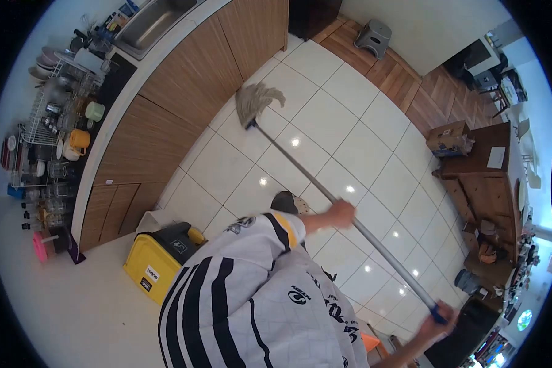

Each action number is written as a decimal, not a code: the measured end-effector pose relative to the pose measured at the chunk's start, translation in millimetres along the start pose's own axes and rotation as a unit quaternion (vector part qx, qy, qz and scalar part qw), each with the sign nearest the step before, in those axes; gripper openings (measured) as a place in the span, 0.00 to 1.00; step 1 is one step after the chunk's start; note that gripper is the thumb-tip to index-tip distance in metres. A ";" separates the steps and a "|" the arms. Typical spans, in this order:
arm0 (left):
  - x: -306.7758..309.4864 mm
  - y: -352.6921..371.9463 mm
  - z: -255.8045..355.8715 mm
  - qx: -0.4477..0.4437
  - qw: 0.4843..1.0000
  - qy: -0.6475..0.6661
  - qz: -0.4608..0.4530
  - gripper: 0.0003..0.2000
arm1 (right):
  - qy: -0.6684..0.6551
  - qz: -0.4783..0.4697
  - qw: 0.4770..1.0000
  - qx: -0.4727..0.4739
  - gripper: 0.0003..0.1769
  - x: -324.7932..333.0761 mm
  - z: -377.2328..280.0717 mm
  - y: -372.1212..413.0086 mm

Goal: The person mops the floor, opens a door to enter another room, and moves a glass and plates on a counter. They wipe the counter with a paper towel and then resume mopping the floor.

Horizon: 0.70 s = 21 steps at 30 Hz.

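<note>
A mop with a long grey handle [300, 168] reaches diagonally over the white tiles. Its string head [255, 103] lies on the floor against the base of the wooden cabinets. My left hand [340, 214] is closed around the middle of the handle. At the handle's blue upper end [438, 314], my right hand [438, 321] is wrapped round the grip. A shoe [285, 201] shows below my left forearm; the rest of my legs is mostly hidden by my striped shirt.
A yellow mop bucket [150, 264] stands at my left, beside cabinets [156, 116] under a counter with dishes and a sink [153, 27]. A grey stool [374, 38] stands on wooden flooring ahead. At right are a cardboard box [449, 140] and a brown wooden cabinet [478, 165].
</note>
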<state>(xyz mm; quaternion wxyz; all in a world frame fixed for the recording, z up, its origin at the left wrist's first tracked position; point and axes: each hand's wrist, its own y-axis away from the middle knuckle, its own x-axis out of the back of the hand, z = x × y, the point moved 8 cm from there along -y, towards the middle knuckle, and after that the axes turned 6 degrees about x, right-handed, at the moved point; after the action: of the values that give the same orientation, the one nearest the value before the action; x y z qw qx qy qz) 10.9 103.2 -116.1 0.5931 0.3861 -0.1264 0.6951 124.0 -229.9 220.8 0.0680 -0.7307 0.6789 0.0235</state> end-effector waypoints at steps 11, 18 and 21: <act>-3.9 21.6 84.0 -0.044 0.995 0.069 -0.049 0.11 | -0.144 -0.133 0.979 0.055 0.19 -32.8 -113.9 -125.8; -15.2 95.8 -158.9 0.105 0.994 -0.006 0.030 0.08 | -0.171 -0.145 0.972 -0.076 0.11 -133.7 70.6 0.2; -5.1 98.1 -138.0 0.070 0.995 -0.009 0.076 0.07 | -0.179 -0.206 0.958 -0.092 0.10 -128.2 66.3 -2.6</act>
<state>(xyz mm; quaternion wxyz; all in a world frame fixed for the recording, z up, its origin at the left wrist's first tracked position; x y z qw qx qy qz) -132.9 161.0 -184.3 0.5088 0.4220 -0.1121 0.7420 120.5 -94.2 171.6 0.1246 -0.8415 0.4854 0.2018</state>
